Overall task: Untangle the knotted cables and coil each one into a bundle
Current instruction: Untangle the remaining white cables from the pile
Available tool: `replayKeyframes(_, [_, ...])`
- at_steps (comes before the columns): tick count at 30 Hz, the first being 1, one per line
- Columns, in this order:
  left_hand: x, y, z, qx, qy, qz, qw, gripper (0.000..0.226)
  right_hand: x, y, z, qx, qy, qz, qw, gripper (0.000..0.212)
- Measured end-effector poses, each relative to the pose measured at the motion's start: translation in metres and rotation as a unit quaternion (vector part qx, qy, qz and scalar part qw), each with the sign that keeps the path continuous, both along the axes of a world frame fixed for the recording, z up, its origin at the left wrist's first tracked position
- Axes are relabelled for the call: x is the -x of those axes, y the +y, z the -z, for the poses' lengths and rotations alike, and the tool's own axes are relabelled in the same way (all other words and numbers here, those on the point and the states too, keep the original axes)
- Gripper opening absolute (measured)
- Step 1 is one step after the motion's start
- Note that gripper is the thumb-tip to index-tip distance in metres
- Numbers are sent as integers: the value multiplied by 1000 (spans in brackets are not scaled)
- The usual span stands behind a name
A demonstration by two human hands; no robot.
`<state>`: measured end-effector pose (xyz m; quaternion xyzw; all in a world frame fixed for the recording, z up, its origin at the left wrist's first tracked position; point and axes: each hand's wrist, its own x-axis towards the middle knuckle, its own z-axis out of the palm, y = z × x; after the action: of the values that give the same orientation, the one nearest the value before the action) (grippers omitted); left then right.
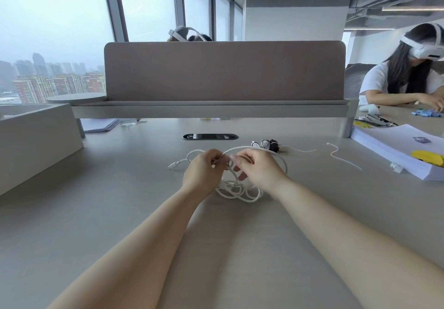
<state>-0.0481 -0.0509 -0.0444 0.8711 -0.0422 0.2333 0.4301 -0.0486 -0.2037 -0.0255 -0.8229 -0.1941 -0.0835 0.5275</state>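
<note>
Work in hand: untangling of the white cable [236, 189], which lies on the bench [96, 200] directly in front of the person. Its loops are heaped between the two wrists, and one large loop arches up behind the knuckles. Left hand [204, 170] pinches a strand between thumb and curled fingers. Right hand [258, 169] pinches the same cable just beside it, with two fingertips pointing down toward the heap. The exact crossing held is hidden by the fingers. One connector end [173, 165] lies free on the bench to the left of the left hand. Small coiled bundles [265, 144], white and dark, sit just behind the hands and are judged to be cables already finished. A loose white cord [343, 157] lies apart to the right, near a stack of paper [389, 147].

Recommendation: work from the free connector end, feeding it back through each loop rather than drawing the two strands apart — pulling is likely to tighten the knot. Hold the crossing slack, lift the loop clear of the heap, and coil only once the full length runs free.
</note>
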Motion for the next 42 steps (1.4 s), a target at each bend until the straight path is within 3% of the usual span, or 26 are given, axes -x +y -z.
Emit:
replayKeyframes(4, [0, -5, 0, -26, 6, -8, 1000, 21, 2, 3, -4, -30, -31, 39, 998, 18])
replayKeyframes(7, [-3, 2, 1, 5, 24, -43, 999, 19, 8, 0, -11, -75, 6, -24, 997, 17])
replayKeyframes(9, [-3, 7, 0, 28, 32, -57, 997, 20, 14, -3, -20, -166, 74, -139, 973, 20])
replayKeyframes(11, [-3, 10, -1, 45, 39, -78, 995, 21, 19, -4, -31, -277, 147, -228, 922, 28])
replayKeyframes(14, [-5, 17, -1, 88, 45, -95, 991, 16, 18, -10, -38, -339, 164, -174, 910, 35])
replayKeyframes(17, [-6, 23, 0, 135, 48, -93, 985, 15, 10, -19, -33, -286, 138, -56, 946, 39])
replayKeyframes(20, [-1, 19, -3, 156, 36, -75, 984, 13, 4, -22, -21, -41, 45, 74, 995, 40])
replayKeyframes(22, [5, 12, -7, 158, 29, -58, 985, 14, -1, -20, -11, 114, -27, 143, 983, 27])
replayKeyframes(24, [9, 7, -9, 126, 18, -47, 991, 19, -1, -16, -4, 170, -85, 157, 969, 10])
replayKeyframes(26, [11, 4, -10, 104, 8, -16, 994, 21, -4, -14, 5, 218, -181, 151, 947, 25])
replayKeyframes(30, [18, 0, -13, 137, -12, 68, 988, 23, -3, -10, 7, 215, -287, 121, 926, 24])
replayKeyframes(35, [24, -2, -18, 163, -17, 121, 979, 28, -1, -5, 5, 209, -289, 105, 928, 32])
replayKeyframes(37, [26, -3, -20, 163, -17, 126, 978, 31, 3, -5, 3, 165, -252, 79, 950, 35])
replayKeyframes(39, [28, -4, -23, 166, -7, 130, 978, 28, 8, -6, -3, 71, -143, 29, 987, 31])
replayKeyframes(40, [29, -4, -25, 175, 1, 134, 975, 25, 10, -7, -5, 28, -97, 1, 995, 26])
replayKeyframes(42, [29, -4, -27, 204, 22, 148, 967, 18, 9, -8, -6, -5, -89, -17, 996, 11])
